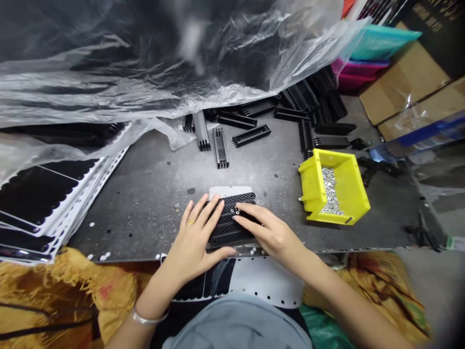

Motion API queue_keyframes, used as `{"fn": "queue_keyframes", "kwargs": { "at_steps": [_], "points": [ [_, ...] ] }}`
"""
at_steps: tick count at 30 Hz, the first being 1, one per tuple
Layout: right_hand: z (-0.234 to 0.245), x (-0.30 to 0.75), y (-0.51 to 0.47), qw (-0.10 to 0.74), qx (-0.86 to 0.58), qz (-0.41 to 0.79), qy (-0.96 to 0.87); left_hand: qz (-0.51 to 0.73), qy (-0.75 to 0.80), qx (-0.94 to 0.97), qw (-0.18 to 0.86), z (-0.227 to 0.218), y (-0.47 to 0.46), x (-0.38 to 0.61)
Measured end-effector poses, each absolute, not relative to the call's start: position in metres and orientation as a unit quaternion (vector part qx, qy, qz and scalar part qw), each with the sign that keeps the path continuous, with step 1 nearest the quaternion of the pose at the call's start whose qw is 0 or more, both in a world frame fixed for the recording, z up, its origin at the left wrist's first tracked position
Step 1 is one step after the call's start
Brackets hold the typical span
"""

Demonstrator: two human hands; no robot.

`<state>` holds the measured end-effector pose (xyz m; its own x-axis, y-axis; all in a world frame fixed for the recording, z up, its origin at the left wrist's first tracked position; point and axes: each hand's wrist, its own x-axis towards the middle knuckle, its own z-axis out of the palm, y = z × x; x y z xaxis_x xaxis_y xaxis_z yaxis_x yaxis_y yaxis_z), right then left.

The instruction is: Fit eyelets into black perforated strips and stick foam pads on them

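Note:
Several black plastic strips with a crosshatched surface [232, 228] lie side by side in front of me, with a white piece [230, 191] showing behind them. My left hand [199, 232] rests flat over their left end, fingers spread and thumb along the near side. A few small metal nuts [232, 211] sit on the strips. At these nuts are the index and middle fingertips of my right hand [271, 230], stretched out and slightly apart. Its thumb is hidden underneath, so whether it pinches a nut cannot be seen.
A yellow bin [348, 194] with many small metal nuts [330, 191] stands to the right. Black plastic parts [251, 135] are scattered at the back, below clear plastic sheeting [218, 97]. Black-and-white sheets [47, 194] are stacked at left; scissors [423, 232] lie far right.

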<state>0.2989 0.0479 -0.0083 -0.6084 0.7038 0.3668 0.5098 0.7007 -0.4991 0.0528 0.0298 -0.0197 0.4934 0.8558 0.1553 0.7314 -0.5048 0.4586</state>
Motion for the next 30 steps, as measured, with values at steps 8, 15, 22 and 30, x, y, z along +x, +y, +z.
{"fn": "queue_keyframes", "kwargs": {
  "at_steps": [8, 15, 22, 30],
  "points": [
    [-0.003, 0.308, 0.074, 0.362, -0.407, 0.275, -0.793, 0.256, 0.399, 0.868, 0.148, 0.000, 0.078, 0.066],
    [-0.013, 0.318, 0.095, 0.301, -0.427, 0.130, -0.843, 0.248, 0.382, 0.884, 0.108, 0.002, 0.079, 0.061],
    [-0.012, 0.329, 0.097, 0.270, -0.401, 0.146, -0.863, 0.249, 0.389, 0.884, 0.079, -0.002, 0.075, 0.067],
    [-0.012, 0.334, 0.092, 0.302, -0.402, 0.188, -0.844, 0.289, 0.445, 0.844, 0.073, -0.006, 0.071, 0.042]
  ]
}}
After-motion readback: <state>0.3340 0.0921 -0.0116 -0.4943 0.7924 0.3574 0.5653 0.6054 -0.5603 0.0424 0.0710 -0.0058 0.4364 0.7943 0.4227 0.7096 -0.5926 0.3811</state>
